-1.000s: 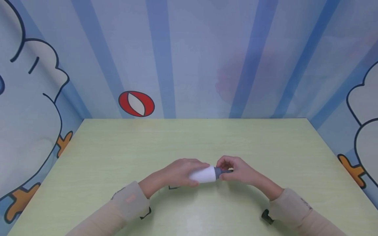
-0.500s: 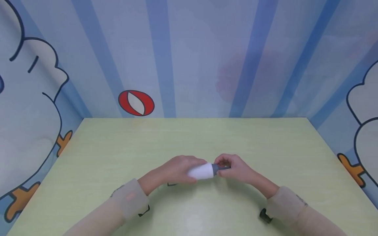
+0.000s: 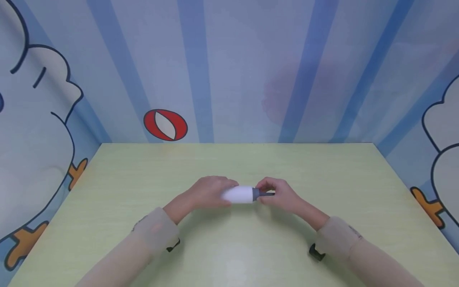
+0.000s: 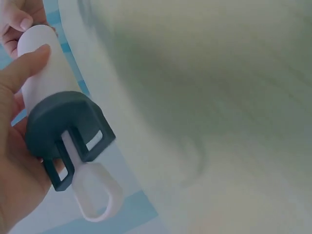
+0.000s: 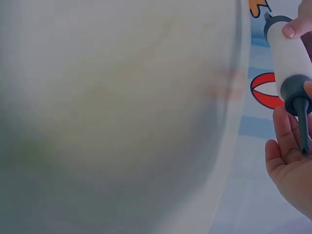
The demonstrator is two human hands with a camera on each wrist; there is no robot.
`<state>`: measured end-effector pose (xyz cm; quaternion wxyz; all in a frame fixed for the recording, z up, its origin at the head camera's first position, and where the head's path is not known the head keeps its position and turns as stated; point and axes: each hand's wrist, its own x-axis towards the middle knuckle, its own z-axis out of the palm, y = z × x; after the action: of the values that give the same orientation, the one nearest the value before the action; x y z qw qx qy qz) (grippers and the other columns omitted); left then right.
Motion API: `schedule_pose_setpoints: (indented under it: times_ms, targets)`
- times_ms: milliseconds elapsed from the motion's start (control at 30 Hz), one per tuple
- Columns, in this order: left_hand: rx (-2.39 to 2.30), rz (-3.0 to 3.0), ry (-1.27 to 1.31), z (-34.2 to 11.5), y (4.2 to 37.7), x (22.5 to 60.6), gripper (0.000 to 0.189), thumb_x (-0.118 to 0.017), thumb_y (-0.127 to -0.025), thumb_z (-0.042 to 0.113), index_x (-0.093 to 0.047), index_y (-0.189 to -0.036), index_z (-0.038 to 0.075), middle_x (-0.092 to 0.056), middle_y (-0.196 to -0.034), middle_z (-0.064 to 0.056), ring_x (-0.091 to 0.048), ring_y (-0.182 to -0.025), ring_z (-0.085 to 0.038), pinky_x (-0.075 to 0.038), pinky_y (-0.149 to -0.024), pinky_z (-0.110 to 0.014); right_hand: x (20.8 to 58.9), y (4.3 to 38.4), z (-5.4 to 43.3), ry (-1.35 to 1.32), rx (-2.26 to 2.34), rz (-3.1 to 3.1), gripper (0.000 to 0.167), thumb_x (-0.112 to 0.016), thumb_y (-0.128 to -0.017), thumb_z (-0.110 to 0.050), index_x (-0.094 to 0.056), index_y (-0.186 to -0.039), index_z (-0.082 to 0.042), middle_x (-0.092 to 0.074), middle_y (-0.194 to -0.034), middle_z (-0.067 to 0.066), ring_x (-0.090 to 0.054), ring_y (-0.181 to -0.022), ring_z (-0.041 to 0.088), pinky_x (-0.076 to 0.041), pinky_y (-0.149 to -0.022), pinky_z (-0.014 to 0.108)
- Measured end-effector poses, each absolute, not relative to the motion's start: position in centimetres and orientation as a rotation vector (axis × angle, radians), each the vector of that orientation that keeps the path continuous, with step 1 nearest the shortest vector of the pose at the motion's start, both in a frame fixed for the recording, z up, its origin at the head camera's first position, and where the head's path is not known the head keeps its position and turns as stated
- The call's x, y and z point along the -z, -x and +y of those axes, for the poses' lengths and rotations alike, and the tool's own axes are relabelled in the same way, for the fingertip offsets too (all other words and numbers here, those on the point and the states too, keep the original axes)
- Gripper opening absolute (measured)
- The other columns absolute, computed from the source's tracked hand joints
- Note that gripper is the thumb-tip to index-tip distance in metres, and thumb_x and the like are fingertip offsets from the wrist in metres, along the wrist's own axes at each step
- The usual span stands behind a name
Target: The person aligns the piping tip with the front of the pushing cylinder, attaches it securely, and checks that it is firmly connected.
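Note:
A white balloon pump [image 3: 239,194] is held almost level above the table between both hands. My left hand [image 3: 211,192] grips the barrel, its thumb lying along the white side in the left wrist view. The barrel's near end there has a dark grey collar [image 4: 63,122] with two finger loops, and a white ring handle [image 4: 116,197] sticks out of it. At the other end, my right hand [image 3: 281,195] pinches the grey end cap [image 5: 295,87] from which a long tapered nozzle [image 5: 302,126] extends. Other right-hand fingers spread under the nozzle in the right wrist view.
A pale yellow-green table [image 3: 229,163] lies beneath the hands. Behind it and at both sides stand blue striped walls [image 3: 236,71] with cartoon drawings. Dark wrist-mounted pieces hang below both sleeves [image 3: 150,239].
Both hands and the pump have moved farther from the body and a little left, and the pump is now more level. The grips look the same.

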<state>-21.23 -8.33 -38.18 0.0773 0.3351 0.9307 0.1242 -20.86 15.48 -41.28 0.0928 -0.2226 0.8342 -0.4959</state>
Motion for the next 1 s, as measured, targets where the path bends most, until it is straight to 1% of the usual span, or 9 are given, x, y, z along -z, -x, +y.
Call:
schedule_pose_setpoints:
  times_ms: [133,300,467,700,900,1000]
  targets:
    - [-0.293,2.819,-0.979,-8.4,22.4,38.0,0.051,-0.07,-0.074,0.031,-0.053,-0.121,0.02,-0.06,-0.111,0.0,-0.055,-0.094,-0.015,-0.045,-0.081,-0.036,41.4,22.5,15.0,0.67,1.389,2.531,0.019,-0.065,-0.074,-0.005,-0.062,-0.092,-0.002,-0.063,-0.09,0.011,-0.059,-0.084,0.018,-0.049,-0.072,0.028]
    - [-0.283,2.816,-0.922,-8.4,23.9,38.3,0.051,-0.07,-0.073,0.029,-0.054,-0.12,0.018,-0.061,-0.109,-0.002,-0.056,-0.093,-0.016,-0.045,-0.081,-0.036,41.6,24.3,14.4,0.645,1.27,2.581,0.017,-0.066,-0.075,-0.009,-0.062,-0.091,-0.005,-0.064,-0.091,0.007,-0.059,-0.087,0.018,-0.047,-0.076,0.032]
    - [-0.317,2.818,-0.858,-8.5,25.2,38.7,0.052,-0.071,-0.073,0.027,-0.054,-0.121,0.018,-0.061,-0.11,-0.003,-0.056,-0.095,-0.018,-0.044,-0.085,-0.038,41.9,25.7,13.6,0.602,1.232,2.601,0.018,-0.065,-0.076,-0.009,-0.062,-0.093,-0.004,-0.064,-0.095,0.009,-0.06,-0.092,0.022,-0.047,-0.079,0.034]
    - [-0.316,2.847,-0.791,-8.9,27.0,39.8,0.051,-0.07,-0.074,0.026,-0.054,-0.122,0.018,-0.061,-0.112,-0.003,-0.056,-0.097,-0.02,-0.042,-0.087,-0.039,42.4,27.5,12.7,0.562,1.189,2.629,0.022,-0.065,-0.076,-0.01,-0.061,-0.097,-0.005,-0.064,-0.098,0.01,-0.06,-0.09,0.021,-0.047,-0.077,0.033]
    - [-0.253,2.889,-0.751,-8.8,27.5,40.1,0.05,-0.068,-0.076,0.025,-0.053,-0.123,0.018,-0.06,-0.114,-0.003,-0.055,-0.098,-0.021,-0.038,-0.084,-0.042,42.8,28.5,12.2,0.578,1.158,2.645,0.024,-0.064,-0.076,-0.009,-0.06,-0.099,-0.003,-0.063,-0.101,0.012,-0.059,-0.094,0.023,-0.047,-0.081,0.034]
    - [-0.24,2.904,-0.728,-8.8,27.6,40.2,0.05,-0.067,-0.077,0.024,-0.052,-0.124,0.018,-0.06,-0.116,-0.004,-0.055,-0.1,-0.021,-0.035,-0.085,-0.042,42.9,28.7,12.0,0.561,1.148,2.647,0.025,-0.064,-0.077,-0.009,-0.059,-0.101,-0.003,-0.063,-0.103,0.013,-0.058,-0.096,0.023,-0.046,-0.083,0.035]
